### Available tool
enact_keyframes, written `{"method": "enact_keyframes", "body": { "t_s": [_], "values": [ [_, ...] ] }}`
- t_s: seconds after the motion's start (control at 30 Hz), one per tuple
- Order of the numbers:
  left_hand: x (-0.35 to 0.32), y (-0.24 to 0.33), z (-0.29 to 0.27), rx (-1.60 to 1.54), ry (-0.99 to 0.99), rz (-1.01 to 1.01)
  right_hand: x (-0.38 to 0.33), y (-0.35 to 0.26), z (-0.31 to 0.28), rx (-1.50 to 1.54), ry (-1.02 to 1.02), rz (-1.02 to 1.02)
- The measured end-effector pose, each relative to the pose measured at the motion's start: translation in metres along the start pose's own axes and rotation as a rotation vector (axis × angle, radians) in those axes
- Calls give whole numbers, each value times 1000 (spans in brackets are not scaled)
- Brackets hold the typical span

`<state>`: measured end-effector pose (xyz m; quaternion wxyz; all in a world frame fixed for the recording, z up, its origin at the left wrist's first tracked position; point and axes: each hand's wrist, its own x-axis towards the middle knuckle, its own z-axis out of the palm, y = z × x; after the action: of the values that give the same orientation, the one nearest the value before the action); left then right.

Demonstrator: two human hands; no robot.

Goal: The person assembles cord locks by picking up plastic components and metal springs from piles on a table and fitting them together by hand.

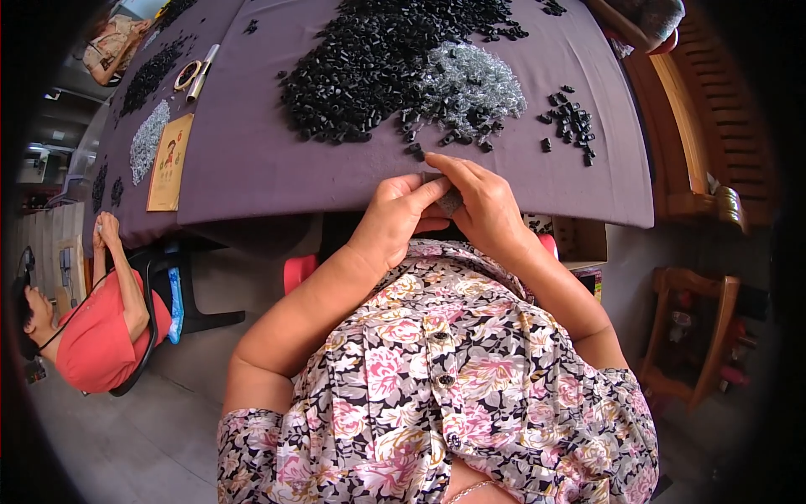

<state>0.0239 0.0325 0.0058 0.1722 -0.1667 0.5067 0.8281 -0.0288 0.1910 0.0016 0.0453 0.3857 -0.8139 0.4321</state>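
Note:
Both of my hands meet just in front of the table's near edge. The fingers of my left hand (396,220) are pressed together and reach toward the right palm. My right hand (485,202) is curled, its index finger stretched out to a small black cylindrical plastic piece (416,152) on the cloth. A dark grey thing (451,202) shows between the hands, too covered to name. Beyond them lies a big heap of black plastic pieces (344,92), and against its right side a pile of small clear plastic parts (474,80).
A purple-grey cloth (252,160) covers the table. Loose black pieces (571,122) lie at the right. At the left are a yellow booklet (170,164), a tape roll (187,76) and more piles. A person in red (105,336) sits at the left; others sit farther off.

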Motion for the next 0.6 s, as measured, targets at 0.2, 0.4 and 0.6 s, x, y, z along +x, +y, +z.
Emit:
{"method": "enact_keyframes", "body": {
  "t_s": [0.2, 0.4, 0.6],
  "values": [
    [-3, 4, 0, 202, -117, 209, -2, -3, -4, 84, -3, -13],
    [-5, -12, 7, 147, -123, 330, -9, 6, 4, 264, -10, -25],
    [-4, -7, 16, 38, -47, 273, -3, 2, 4, 216, 101, -43]
  ]
}}
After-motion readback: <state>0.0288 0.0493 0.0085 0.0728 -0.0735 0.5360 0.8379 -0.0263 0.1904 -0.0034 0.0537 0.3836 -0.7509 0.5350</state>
